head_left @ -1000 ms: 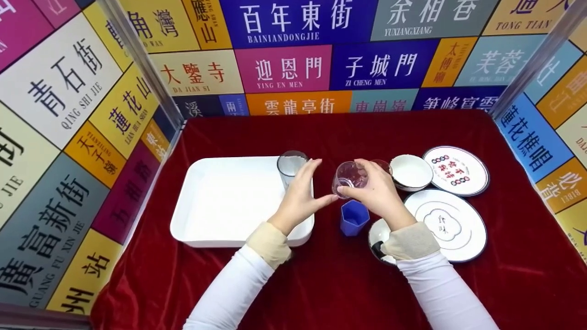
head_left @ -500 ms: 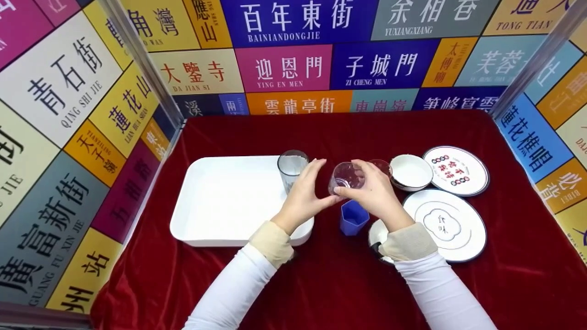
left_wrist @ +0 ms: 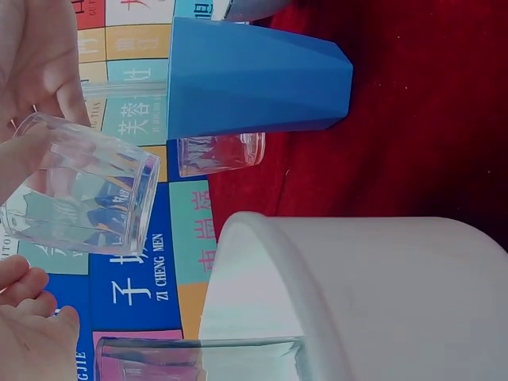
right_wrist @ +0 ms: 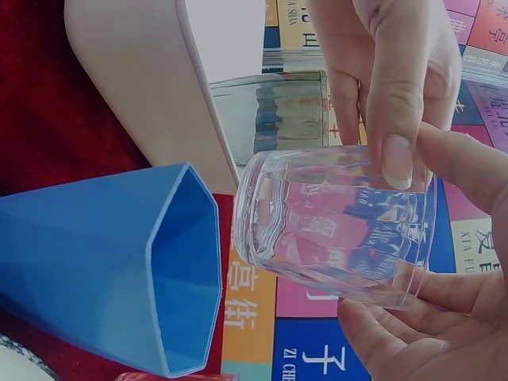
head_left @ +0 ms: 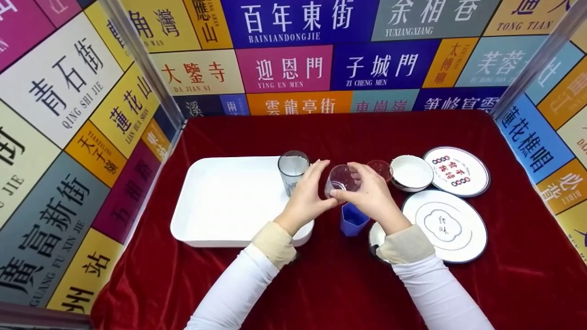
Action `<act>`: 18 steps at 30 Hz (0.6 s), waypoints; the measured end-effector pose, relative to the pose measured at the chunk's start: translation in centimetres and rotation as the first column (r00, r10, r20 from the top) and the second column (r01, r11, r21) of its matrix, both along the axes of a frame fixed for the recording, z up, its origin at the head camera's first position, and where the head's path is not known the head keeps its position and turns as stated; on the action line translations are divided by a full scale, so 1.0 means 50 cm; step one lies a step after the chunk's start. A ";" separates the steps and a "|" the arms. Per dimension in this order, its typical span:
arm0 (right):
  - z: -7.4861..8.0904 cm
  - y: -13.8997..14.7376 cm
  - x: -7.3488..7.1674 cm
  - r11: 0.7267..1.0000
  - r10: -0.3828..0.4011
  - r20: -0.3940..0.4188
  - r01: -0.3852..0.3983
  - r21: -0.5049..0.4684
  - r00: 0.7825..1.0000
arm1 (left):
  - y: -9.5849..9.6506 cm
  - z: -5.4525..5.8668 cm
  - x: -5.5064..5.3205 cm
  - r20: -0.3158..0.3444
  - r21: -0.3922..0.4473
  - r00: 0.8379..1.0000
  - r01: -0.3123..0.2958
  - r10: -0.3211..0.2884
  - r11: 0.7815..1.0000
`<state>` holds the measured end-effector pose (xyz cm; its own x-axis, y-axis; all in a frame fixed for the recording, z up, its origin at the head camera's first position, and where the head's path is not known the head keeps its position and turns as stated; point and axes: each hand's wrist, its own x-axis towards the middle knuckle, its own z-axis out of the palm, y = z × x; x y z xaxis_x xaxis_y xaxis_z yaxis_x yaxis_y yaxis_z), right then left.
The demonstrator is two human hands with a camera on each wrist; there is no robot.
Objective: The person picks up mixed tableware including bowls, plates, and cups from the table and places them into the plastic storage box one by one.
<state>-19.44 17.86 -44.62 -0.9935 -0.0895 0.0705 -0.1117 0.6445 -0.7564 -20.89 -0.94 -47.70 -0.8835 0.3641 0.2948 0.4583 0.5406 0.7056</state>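
Observation:
My right hand (head_left: 373,197) holds a clear glass tumbler (head_left: 343,179) by its side, thumb in front and fingers behind, above the table. My left hand (head_left: 305,197) is beside it with curved fingers spread around a gap, holding nothing. In the right wrist view the left thumb overlaps the tumbler (right_wrist: 333,222); in the left wrist view the left fingers (left_wrist: 32,317) lie apart from it. A taller grey-tinted glass (head_left: 290,176) stands in the back right corner of the white tray (head_left: 183,201). Below the right hand stands a blue faceted cup (head_left: 352,224).
Another clear glass (head_left: 380,169) stands behind the right hand. Further right are a white bowl (head_left: 412,172) and two plates, a red-lettered one (head_left: 454,170) and a blue-rimmed one (head_left: 458,238). A second bowl (head_left: 377,236) is partly hidden by the right wrist. Red cloth (head_left: 321,293) covers the table.
The right hand has moved slightly left with the tumbler, toward the left hand. The left hand has shifted a little right, so the gap between the hands is narrower.

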 end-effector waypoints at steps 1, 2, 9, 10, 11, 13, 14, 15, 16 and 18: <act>-0.001 0.000 0.001 1.000 0.000 0.002 0.000 -0.001 1.000 | 0.001 0.000 0.001 -0.001 -0.003 1.000 0.000 0.000 1.000; -0.003 0.000 0.001 1.000 0.003 0.002 -0.003 -0.001 1.000 | 0.001 0.000 0.001 -0.002 -0.005 1.000 0.000 0.000 1.000; -0.004 -0.004 0.004 1.000 0.009 0.010 -0.009 0.001 1.000 | 0.005 -0.003 0.002 -0.035 -0.007 0.999 0.012 -0.013 1.000; -0.003 -0.004 0.005 1.000 0.010 0.011 -0.010 0.000 1.000 | 0.006 -0.004 0.001 -0.040 -0.005 0.999 0.015 -0.015 1.000; -0.002 -0.005 0.005 1.000 0.012 0.010 -0.012 -0.001 1.000 | 0.007 -0.004 0.001 -0.043 -0.004 0.999 0.017 -0.017 1.000; 0.000 -0.006 0.006 1.000 0.016 0.009 -0.016 -0.003 1.000 | 0.008 -0.005 0.001 -0.046 -0.003 0.999 0.018 -0.018 1.000; 0.001 -0.006 0.007 1.000 0.018 0.009 -0.018 -0.005 1.000 | 0.008 -0.005 0.000 -0.046 -0.003 0.999 0.018 -0.018 1.000; 0.002 -0.006 0.007 1.000 0.018 0.010 -0.018 -0.006 1.000 | 0.009 -0.005 0.000 -0.046 -0.003 0.999 0.019 -0.019 1.000; 0.003 -0.007 0.008 1.000 0.020 0.008 -0.020 -0.009 1.000 | 0.010 -0.005 0.000 -0.046 -0.003 0.999 0.018 -0.018 1.000; 0.004 -0.008 0.008 1.000 0.022 0.005 -0.022 -0.010 1.000 | 0.011 -0.004 -0.001 -0.046 -0.003 0.999 0.019 -0.019 1.000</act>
